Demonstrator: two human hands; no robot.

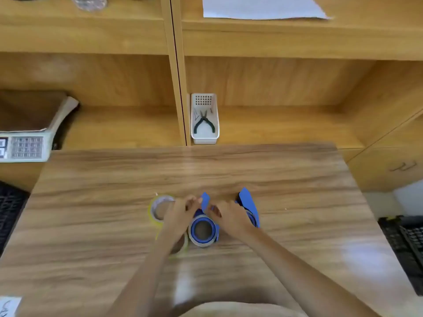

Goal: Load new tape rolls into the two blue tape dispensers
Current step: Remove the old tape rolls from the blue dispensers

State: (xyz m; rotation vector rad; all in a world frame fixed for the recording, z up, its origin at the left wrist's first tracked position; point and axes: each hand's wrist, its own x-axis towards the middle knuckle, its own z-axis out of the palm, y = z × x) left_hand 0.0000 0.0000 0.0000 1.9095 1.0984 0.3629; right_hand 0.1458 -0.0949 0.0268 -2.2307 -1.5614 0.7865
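Observation:
A blue tape dispenser (204,203) lies on the wooden table (114,202) with a clear tape roll (202,229) sitting on its wheel. My left hand (183,210) and my right hand (225,213) both pinch at the dispenser's upright blue front flap. A second blue dispenser (248,202) lies just right of my right hand, partly hidden by it. A yellowish tape roll (159,209) lies left of my left hand. Another yellowish roll (183,245) is mostly hidden under my left forearm.
A white basket (204,138) holding pliers stands on the shelf behind the table. A weighing scale (25,143) is at the far left. Black crates stand at the right (405,243) and left (9,207) of the table. A paper slip (8,306) lies at the front left corner.

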